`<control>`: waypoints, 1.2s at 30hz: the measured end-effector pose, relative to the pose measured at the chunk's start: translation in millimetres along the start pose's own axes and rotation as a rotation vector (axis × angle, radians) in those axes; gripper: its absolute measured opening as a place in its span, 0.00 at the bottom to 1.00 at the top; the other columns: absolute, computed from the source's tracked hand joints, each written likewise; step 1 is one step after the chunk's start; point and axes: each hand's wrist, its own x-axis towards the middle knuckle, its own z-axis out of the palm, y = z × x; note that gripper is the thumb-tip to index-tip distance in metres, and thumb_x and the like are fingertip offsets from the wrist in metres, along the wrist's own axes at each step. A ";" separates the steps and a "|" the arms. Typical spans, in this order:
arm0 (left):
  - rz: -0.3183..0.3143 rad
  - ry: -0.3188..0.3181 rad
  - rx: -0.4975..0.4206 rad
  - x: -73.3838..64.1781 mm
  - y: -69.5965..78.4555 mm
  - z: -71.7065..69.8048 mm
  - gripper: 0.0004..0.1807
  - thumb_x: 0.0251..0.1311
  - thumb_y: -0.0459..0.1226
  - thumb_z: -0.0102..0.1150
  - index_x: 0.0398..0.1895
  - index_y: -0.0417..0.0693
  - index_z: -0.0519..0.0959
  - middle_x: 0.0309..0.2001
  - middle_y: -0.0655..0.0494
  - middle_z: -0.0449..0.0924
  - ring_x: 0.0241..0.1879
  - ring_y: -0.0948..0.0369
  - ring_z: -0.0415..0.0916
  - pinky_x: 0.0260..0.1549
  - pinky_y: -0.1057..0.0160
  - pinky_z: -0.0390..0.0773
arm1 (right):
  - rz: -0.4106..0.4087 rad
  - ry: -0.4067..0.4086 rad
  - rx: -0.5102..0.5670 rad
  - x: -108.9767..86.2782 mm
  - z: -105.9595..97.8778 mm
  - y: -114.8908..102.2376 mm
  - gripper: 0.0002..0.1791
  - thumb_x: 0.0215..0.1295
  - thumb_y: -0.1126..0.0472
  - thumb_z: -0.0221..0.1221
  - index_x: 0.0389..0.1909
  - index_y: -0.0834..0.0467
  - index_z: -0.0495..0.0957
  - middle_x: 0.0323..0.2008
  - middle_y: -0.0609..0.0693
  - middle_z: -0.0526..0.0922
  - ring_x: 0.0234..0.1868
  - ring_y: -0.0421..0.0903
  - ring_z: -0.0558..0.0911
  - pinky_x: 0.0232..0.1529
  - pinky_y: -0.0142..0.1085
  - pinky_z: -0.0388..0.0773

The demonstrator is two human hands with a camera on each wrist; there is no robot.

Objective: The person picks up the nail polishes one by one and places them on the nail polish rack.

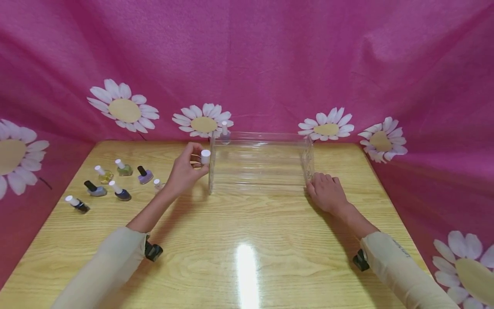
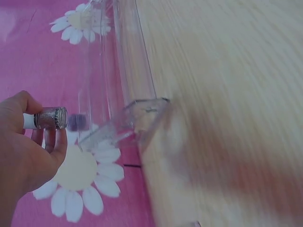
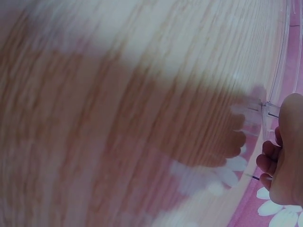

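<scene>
My left hand (image 1: 186, 171) pinches a nail polish bottle (image 2: 50, 117) by its white cap, between thumb and fingers. It is beside the left end panel of a clear plastic tiered rack (image 1: 262, 189). The bottle's glass looks greyish with dark lettering in the left wrist view. Another nail polish bottle, white-capped and pale purple (image 1: 225, 134), stands at the rack's back left corner. At the rack's other end, my right hand (image 1: 328, 192) holds the lower front of the right panel, fingers curled in the right wrist view.
Several nail polish bottles lie on the left of the wooden table (image 1: 216, 257), among them a purple one (image 1: 145, 175), a dark blue one (image 1: 120, 191) and a green one (image 1: 124, 168). A white-capped bottle (image 1: 158, 184) is partly behind my left wrist. Pink flowered cloth (image 1: 266, 64) hangs behind.
</scene>
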 end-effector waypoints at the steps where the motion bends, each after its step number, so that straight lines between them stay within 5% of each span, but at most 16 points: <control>1: 0.007 -0.003 -0.004 3.0 1.9 3.6 0.22 0.54 0.22 0.61 0.51 0.37 0.68 0.45 0.40 0.76 0.44 0.49 0.76 0.41 0.66 0.78 | 0.002 -0.002 0.002 -0.3 0.4 0.7 0.17 0.79 0.52 0.42 0.31 0.59 0.64 0.27 0.53 0.67 0.34 0.58 0.72 0.36 0.51 0.65; 20: 0.161 -0.082 -0.036 64.0 26.5 75.5 0.22 0.55 0.23 0.62 0.53 0.34 0.69 0.45 0.40 0.76 0.45 0.50 0.77 0.47 0.55 0.81 | 0.020 0.011 -0.001 -2.5 -2.2 0.1 0.16 0.78 0.53 0.44 0.31 0.58 0.65 0.27 0.53 0.69 0.35 0.59 0.73 0.39 0.53 0.66; 36: 0.174 -0.053 0.013 110.0 34.8 118.8 0.21 0.57 0.23 0.62 0.53 0.35 0.68 0.43 0.41 0.77 0.44 0.51 0.77 0.46 0.60 0.79 | 0.010 0.028 -0.032 -3.0 -1.2 0.3 0.16 0.78 0.52 0.45 0.32 0.59 0.64 0.27 0.53 0.68 0.34 0.58 0.73 0.40 0.52 0.67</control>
